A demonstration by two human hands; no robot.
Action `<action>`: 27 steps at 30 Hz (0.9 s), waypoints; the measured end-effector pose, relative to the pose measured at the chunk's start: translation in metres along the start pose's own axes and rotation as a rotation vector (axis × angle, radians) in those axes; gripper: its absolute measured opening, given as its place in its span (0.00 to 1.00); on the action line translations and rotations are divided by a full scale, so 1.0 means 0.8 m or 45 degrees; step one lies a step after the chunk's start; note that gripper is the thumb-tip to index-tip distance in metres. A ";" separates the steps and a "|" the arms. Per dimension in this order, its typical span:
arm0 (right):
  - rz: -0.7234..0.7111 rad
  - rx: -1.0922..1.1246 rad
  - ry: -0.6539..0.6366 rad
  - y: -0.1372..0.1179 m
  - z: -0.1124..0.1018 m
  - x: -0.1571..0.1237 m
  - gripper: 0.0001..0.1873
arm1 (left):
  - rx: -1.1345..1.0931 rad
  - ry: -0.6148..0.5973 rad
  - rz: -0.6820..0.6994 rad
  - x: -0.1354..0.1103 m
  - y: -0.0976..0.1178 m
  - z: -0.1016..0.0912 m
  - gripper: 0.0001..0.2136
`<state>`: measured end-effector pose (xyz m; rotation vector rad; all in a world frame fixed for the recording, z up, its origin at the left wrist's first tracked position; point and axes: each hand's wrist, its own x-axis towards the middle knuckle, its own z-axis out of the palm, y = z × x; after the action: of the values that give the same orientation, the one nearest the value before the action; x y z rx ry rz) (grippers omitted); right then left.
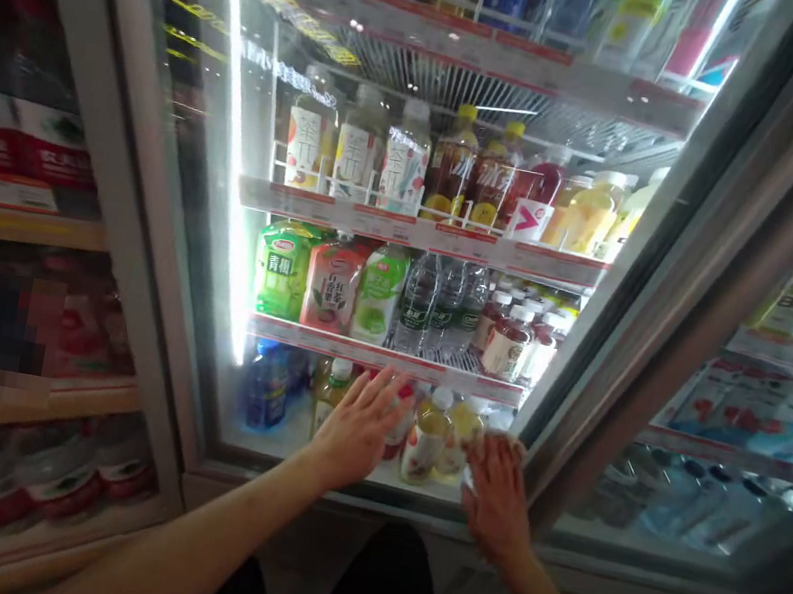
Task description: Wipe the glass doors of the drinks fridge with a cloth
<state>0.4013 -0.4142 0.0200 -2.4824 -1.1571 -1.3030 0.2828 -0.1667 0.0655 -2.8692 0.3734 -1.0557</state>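
Cloth [510, 442] lies under the right hand [497, 504], left fingers [369, 394] spread before bottles [425, 447].

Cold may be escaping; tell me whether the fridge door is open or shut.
It looks shut: the glass door stands across the lit shelves, bearing yellow reflections.

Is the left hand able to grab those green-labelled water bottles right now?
Probably not: a glass door, apparently shut, seems to stand between the left hand and the green-labelled water bottles.
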 end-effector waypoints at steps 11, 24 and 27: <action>-0.411 0.137 -0.066 -0.068 0.001 0.069 0.29 | 0.088 0.074 -0.168 -0.039 -0.036 -0.015 0.24; -0.553 0.381 0.103 -0.136 -0.004 0.111 0.27 | -0.528 0.511 -0.168 -0.002 -0.014 -0.011 0.20; -0.476 0.418 0.273 -0.081 -0.017 0.098 0.30 | -0.285 0.477 -0.264 0.005 0.009 0.019 0.22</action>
<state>0.3759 -0.3292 0.0715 -1.9092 -1.6754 -1.2904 0.2942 -0.1750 0.0552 -2.9404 0.2263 -1.7007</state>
